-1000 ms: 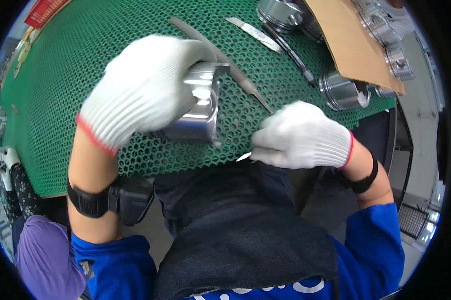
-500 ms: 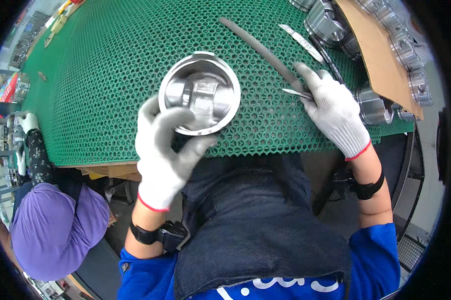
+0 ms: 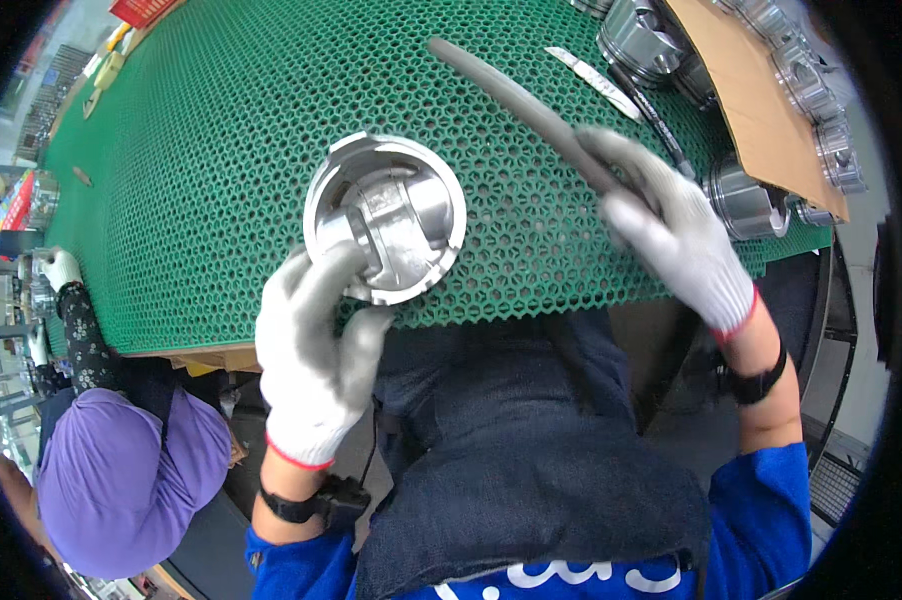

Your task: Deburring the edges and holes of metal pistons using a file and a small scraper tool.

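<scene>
A metal piston [image 3: 396,210] lies left of centre in the frame, its hollow turned toward the camera. It is held at its lower-left rim by the gloved left hand [image 3: 316,355]. The index finger is hooked over the rim into the hollow, and the thumb is spread away from it, its tip brought close to the lower edge; whether the rim is touched by the thumb cannot be told. The remaining fingers are bent along the outer left side, partly hidden.

Right of centre, a long grey file [image 3: 511,97] is gripped near its lower-right end by the gloved right hand [image 3: 676,215]. It is pinched between the thumb below and the curled fingers above, somewhat blurred, and its far end is pointed toward the upper middle of the frame. The file and the piston are held apart.

Beneath both, a green honeycomb mat [image 3: 211,190] is spread. At upper right, a white-handled blade [image 3: 593,82] is laid beside a black pen [image 3: 655,120]. Another piston [image 3: 739,205] is placed near the right hand, partly covered by a cardboard sheet [image 3: 756,105]. At far left, a co-worker's gloved hand [image 3: 61,268] can be seen.
</scene>
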`<action>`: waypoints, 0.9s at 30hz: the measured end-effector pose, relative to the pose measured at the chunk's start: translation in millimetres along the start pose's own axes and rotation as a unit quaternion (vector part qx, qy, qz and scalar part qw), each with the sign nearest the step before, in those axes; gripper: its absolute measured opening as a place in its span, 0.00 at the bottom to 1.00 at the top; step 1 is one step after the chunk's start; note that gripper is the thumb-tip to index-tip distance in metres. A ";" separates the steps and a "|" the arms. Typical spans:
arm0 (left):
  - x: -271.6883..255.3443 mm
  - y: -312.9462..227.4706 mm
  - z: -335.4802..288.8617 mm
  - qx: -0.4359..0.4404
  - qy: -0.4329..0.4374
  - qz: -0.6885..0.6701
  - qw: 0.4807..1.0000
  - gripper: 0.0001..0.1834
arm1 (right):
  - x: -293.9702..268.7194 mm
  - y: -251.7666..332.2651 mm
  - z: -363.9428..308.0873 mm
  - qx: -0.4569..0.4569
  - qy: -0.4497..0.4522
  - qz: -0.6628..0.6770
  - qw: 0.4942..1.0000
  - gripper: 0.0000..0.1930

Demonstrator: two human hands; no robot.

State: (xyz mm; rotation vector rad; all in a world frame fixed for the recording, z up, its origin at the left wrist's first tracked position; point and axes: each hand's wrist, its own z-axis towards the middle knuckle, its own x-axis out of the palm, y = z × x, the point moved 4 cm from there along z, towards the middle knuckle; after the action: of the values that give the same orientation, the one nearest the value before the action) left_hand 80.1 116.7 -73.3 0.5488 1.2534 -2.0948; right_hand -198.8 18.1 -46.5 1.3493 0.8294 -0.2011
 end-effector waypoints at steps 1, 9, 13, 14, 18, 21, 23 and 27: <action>-9.5 -0.6 0.4 0.074 -0.001 0.048 0.996 0.27 | -0.1 10.6 -11.2 0.064 0.037 0.096 0.993 0.32; 9.7 -5.3 0.6 0.054 -0.026 0.107 0.992 0.19 | 19.6 22.3 -55.3 0.245 0.303 0.442 0.808 0.38; 16.9 -17.1 7.9 -0.007 -0.002 0.138 0.990 0.20 | 34.9 43.0 -29.0 0.152 0.344 0.342 0.861 0.34; 18.2 -15.6 9.1 -0.057 0.013 0.159 0.986 0.19 | 39.2 49.7 -16.4 0.096 0.352 0.274 0.890 0.32; 7.2 -13.0 14.0 0.061 0.056 0.140 0.987 0.18 | 60.8 47.9 4.1 -0.066 0.301 0.188 0.933 0.31; -19.5 -9.0 23.2 -0.012 0.167 0.071 0.983 0.28 | 23.1 40.6 -6.8 -0.163 0.063 0.137 0.975 0.31; -29.2 -13.5 47.6 0.070 0.195 0.144 0.968 0.30 | -5.5 38.6 -24.4 -0.095 -0.020 0.116 0.988 0.27; -1.0 -35.1 58.3 0.218 0.106 0.281 0.929 0.30 | -10.8 14.0 -47.7 -0.234 -0.036 -0.080 0.968 0.24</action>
State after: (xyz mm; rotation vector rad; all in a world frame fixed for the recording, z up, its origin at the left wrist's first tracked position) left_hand 54.5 77.6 -23.8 1.2020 0.6104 -1.8334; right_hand -217.9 61.7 -28.4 0.8284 0.8602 -0.1669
